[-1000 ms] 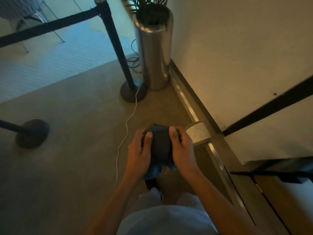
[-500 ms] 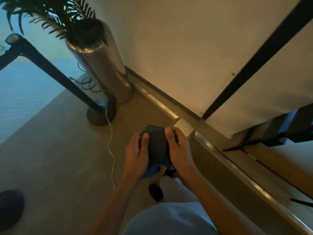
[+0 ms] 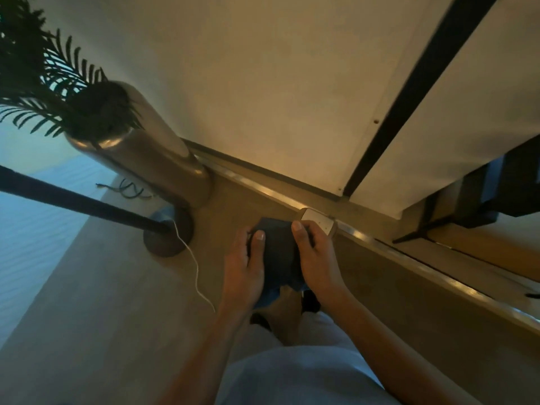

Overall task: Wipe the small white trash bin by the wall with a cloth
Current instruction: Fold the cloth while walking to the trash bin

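Both forearms reach forward, bare, and come close together at the hands. The left hand [image 3: 244,271] and the right hand [image 3: 317,263] are side by side, palms facing each other, each thumb lying on top (nails up), fingers closed around the dark cloth [image 3: 279,252] between them.

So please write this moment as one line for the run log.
stage: cloth held, bin not yet wiped | left hand: grips dark cloth | right hand: grips same cloth | small white trash bin: by wall, just beyond hands

Single head view, tilted, looks down close over hands toward wall [image 3: 263,83]
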`<state>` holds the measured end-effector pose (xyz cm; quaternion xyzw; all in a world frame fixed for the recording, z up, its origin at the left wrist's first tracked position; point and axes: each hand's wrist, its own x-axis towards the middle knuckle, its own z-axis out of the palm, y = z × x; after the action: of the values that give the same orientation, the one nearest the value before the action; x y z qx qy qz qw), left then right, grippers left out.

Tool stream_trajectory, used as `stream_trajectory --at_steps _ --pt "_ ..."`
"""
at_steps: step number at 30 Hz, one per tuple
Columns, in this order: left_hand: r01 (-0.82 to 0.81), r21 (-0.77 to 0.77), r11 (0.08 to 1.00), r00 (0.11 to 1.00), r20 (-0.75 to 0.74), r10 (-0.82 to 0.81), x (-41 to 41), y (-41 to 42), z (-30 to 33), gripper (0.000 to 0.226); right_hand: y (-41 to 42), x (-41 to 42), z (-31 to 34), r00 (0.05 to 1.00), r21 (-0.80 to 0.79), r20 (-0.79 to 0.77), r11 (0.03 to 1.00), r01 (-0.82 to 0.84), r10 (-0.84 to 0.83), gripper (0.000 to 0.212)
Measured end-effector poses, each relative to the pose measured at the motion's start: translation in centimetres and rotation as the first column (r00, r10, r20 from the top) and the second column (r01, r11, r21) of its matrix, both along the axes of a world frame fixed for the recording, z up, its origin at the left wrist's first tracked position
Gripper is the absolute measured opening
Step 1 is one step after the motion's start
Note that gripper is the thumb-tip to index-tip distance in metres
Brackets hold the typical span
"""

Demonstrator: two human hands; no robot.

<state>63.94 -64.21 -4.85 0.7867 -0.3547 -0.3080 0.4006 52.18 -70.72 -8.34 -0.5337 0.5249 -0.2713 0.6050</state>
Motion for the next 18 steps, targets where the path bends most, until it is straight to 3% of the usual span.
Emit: stream_trajectory --at_steps 10,18 --pt "0.241 0.048 0.969 0.970 -0.057 -0.238 5.1 -1.0 -0.5 0.019 2.5 4.0 0.7 0.962 0.052 0.080 0.965 0.256 -0.260 0.027" --pt "0.466 0.020 0.885 0.883 -0.070 -0.463 9.9 -0.1 0.1 0.022 6.6 8.4 0.7 0.885 0.084 0.109 0.891 0.445 -0.453 0.027"
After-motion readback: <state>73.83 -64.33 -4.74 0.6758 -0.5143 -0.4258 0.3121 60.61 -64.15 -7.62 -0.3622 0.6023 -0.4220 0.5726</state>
